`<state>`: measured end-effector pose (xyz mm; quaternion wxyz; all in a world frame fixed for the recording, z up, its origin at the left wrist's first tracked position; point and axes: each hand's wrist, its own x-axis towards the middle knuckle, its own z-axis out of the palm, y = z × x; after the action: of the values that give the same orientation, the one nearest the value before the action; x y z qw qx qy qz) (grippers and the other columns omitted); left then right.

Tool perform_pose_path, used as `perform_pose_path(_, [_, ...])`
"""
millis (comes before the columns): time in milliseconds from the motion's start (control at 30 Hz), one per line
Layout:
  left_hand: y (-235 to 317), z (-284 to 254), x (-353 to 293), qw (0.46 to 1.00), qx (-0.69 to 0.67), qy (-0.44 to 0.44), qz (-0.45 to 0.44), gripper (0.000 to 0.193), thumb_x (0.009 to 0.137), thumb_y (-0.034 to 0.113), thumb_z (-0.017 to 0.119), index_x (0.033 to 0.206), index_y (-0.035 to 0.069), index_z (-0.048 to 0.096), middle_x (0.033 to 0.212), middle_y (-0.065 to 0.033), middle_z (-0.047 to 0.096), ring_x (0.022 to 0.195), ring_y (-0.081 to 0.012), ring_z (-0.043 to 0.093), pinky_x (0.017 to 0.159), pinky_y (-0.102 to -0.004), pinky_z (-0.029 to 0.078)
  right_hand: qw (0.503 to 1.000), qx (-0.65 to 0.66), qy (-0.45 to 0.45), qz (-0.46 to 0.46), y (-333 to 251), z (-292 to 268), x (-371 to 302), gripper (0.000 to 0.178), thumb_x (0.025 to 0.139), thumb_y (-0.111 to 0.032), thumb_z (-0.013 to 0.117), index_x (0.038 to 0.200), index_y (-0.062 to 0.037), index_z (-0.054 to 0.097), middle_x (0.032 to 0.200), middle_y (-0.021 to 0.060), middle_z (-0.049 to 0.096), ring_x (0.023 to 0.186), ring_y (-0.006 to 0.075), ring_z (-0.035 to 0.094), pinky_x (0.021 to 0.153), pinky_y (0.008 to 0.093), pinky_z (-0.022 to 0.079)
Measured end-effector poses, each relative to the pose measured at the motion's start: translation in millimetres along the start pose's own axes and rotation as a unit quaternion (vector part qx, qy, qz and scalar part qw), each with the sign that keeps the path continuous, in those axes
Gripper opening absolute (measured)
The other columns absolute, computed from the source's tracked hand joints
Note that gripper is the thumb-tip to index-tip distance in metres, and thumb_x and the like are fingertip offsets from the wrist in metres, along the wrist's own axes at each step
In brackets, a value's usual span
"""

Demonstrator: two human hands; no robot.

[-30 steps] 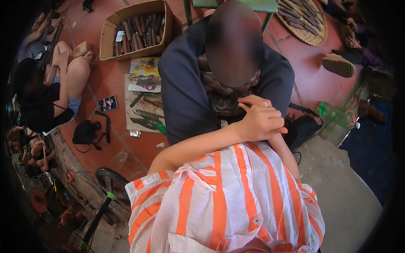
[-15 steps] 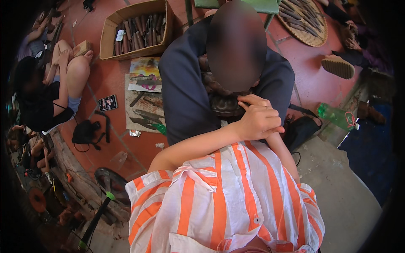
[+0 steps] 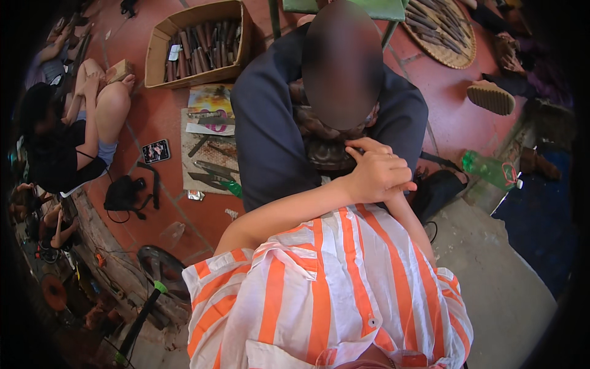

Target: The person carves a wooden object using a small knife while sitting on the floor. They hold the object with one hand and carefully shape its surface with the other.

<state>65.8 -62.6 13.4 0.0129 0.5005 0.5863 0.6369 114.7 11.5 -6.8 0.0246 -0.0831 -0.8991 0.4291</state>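
My two hands are clasped in front of my striped shirt. My left hand (image 3: 382, 176) lies on top, its fingers folded over the right. Most of my right hand (image 3: 370, 146) is hidden under it; fingers with a ring that show beyond the left hand appear to be the right's. No tool shows in either. Just past my hands, a person in dark clothes (image 3: 265, 135) bends over a dark carved wooden piece (image 3: 324, 152) between their knees. That person's own hands are hidden.
Left of that person lie a mat with blades (image 3: 212, 167), a phone (image 3: 156, 150) and a black bag (image 3: 127, 194). Behind stand a cardboard box of tools (image 3: 244, 46) and a round woven tray (image 3: 468, 56). A green bottle (image 3: 491, 169) lies at right. Another person (image 3: 67, 132) sits at left.
My hands stay clasped in nearly the same place. The person in front has shifted their head slightly, baring a little more of the carved wood.
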Motion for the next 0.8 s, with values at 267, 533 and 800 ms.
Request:
perform_pose_path(267, [-3.4,2.9,3.8,0.999,-0.020,-0.025,0.002,0.037,0.083,0.033,0.064,0.062,0.006,0.052,0.057,-0.0086,0.049,0.053,-0.0289,0.052,0.057,-0.0380,0.041,0.990,0.136,0.043,0.023,5.3,7.6,-4.9,0.024,0.079,-0.011,0.072,0.102,-0.0052,0.066,0.101,0.0076,0.067,0.094,0.0211,0.063,0.084,0.0288,0.048])
perform_pose_path(533, [-0.1,13.5,8.6,1.000,-0.012,-0.027,-0.006,0.033,0.082,0.030,0.066,0.064,0.005,0.054,0.059,-0.0089,0.052,0.055,-0.0280,0.055,0.059,-0.0378,0.041,0.997,0.067,0.007,0.036,-1.1,-7.3,1.3,0.024,0.077,-0.009,0.072,0.100,-0.0036,0.065,0.098,0.0079,0.066,0.092,0.0215,0.062,0.086,0.0293,0.047])
perform_pose_path(800, [-8.6,11.7,5.9,1.000,-0.009,-0.019,-0.012,0.036,0.082,0.030,0.065,0.060,0.005,0.051,0.058,-0.0093,0.053,0.053,-0.0290,0.053,0.057,-0.0380,0.038,0.994,0.087,0.017,-0.064,9.4,-4.1,5.3,0.029,0.081,-0.017,0.069,0.106,-0.0025,0.063,0.103,0.0111,0.063,0.100,0.0236,0.059,0.089,0.0307,0.047])
